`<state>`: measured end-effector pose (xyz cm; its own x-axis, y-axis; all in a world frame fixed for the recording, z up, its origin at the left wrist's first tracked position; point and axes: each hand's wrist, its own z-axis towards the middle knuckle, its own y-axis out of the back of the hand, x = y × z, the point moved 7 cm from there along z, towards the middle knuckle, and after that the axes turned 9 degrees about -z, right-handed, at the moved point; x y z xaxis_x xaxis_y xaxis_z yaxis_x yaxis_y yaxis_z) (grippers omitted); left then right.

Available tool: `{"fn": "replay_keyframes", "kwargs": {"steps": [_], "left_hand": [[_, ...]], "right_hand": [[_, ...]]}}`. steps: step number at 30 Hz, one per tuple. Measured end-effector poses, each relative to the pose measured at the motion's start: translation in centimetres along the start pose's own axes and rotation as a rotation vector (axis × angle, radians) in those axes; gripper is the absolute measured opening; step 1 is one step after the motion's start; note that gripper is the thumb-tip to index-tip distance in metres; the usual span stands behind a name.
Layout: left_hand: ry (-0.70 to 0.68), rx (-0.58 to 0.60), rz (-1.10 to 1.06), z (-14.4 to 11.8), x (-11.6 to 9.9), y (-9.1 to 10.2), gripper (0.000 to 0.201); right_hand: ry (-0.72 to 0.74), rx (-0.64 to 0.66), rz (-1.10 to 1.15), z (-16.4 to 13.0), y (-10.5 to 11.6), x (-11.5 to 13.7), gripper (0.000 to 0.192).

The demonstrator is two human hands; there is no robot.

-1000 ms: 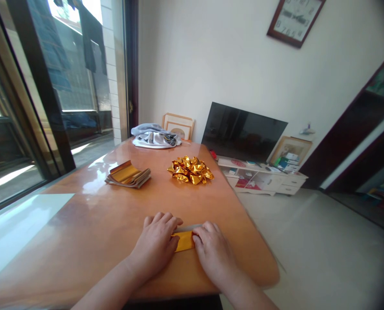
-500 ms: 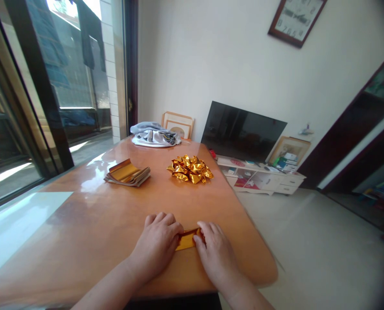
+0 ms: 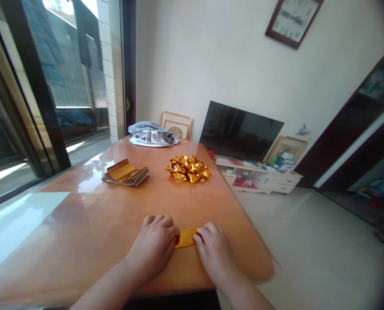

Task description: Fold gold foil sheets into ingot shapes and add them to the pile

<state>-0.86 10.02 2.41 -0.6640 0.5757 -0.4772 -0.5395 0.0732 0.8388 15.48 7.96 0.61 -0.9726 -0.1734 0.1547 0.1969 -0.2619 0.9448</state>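
Observation:
A narrow folded strip of gold foil paper (image 3: 188,237) lies at the near end of the table, between my two hands. My left hand (image 3: 158,243) has its fingers curled over the strip's left end, which is hidden under them. At the right end, my right hand (image 3: 215,249) pinches the paper between thumb and fingers. Farther up the table stands a stack of gold foil paper sheets (image 3: 125,173), its top sheet curling up. To the right of the stack is a pile of shiny folded gold foil pieces (image 3: 188,168).
The brown table (image 3: 114,224) has a rounded corner at the near right. Grey cloth (image 3: 153,134) lies bunched at its far end. Beyond stand a television (image 3: 241,133) and a low white cabinet (image 3: 265,181). A sliding glass door is on the left.
The foil strip's raised far edge is now folded down flat, making the strip look narrower. Both hands stay on its ends. The view has shifted slightly.

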Motion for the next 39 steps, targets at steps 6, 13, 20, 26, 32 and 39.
{"fn": "replay_keyframes", "kwargs": {"steps": [6,13,20,26,32,39], "left_hand": [[0.023,0.008,0.037,-0.8,0.7,1.0,0.025],[0.020,-0.014,0.027,-0.4,0.4,1.7,0.029],[-0.111,0.097,-0.047,-0.6,-2.0,-0.3,0.031],[-0.094,0.127,0.017,-1.0,-2.2,-0.2,0.028],[-0.067,0.112,0.082,-1.0,-2.3,-0.4,0.023],[-0.048,0.091,0.137,-1.1,-2.5,-1.2,0.031]], "right_hand": [[0.009,-0.017,-0.006,0.1,0.1,0.0,0.017],[0.021,-0.007,-0.015,0.0,0.1,0.0,0.015],[0.015,-0.005,-0.017,0.1,0.2,0.0,0.015],[0.013,-0.002,-0.011,-0.1,0.3,-0.3,0.015],[0.046,0.000,-0.006,-0.4,0.2,-0.7,0.017],[0.047,0.012,0.004,-0.2,0.5,-1.1,0.018]]}}
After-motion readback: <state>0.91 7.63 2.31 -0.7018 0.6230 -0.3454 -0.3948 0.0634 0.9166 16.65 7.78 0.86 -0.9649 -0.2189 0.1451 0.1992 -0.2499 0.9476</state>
